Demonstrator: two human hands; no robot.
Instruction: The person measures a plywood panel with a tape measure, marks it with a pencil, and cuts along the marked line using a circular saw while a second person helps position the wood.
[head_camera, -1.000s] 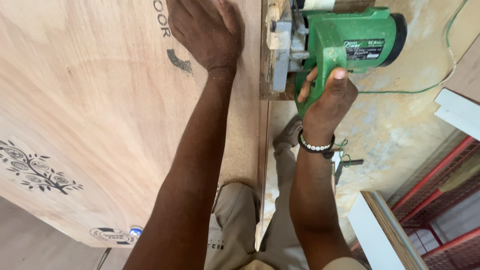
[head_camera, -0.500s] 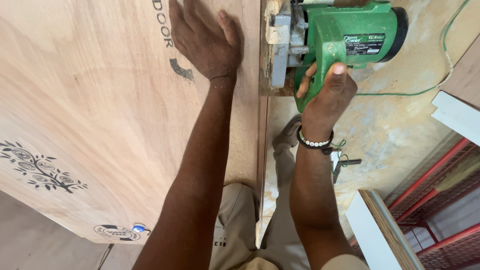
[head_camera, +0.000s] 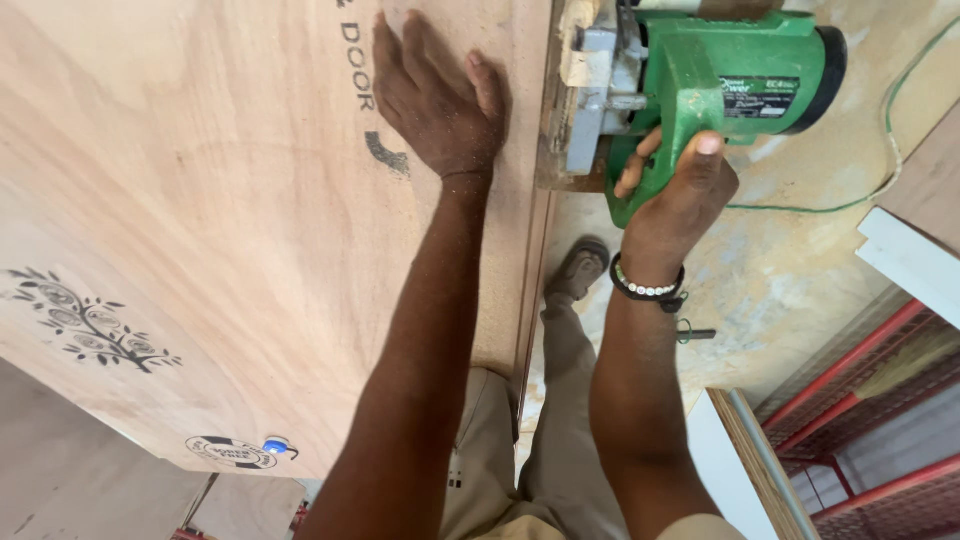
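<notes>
Left hand (head_camera: 437, 100) lies flat, fingers spread, on the plywood door panel (head_camera: 200, 200). Right hand (head_camera: 672, 190) is clenched around the green circular saw (head_camera: 700, 80) handle, at the panel's right edge.

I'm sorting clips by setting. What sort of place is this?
Most likely a carpentry or joinery workshop. The right hand grips a green circular saw at the edge of a plywood door panel, the left hand lies flat on the panel, and the concrete floor looks dusty.
</notes>
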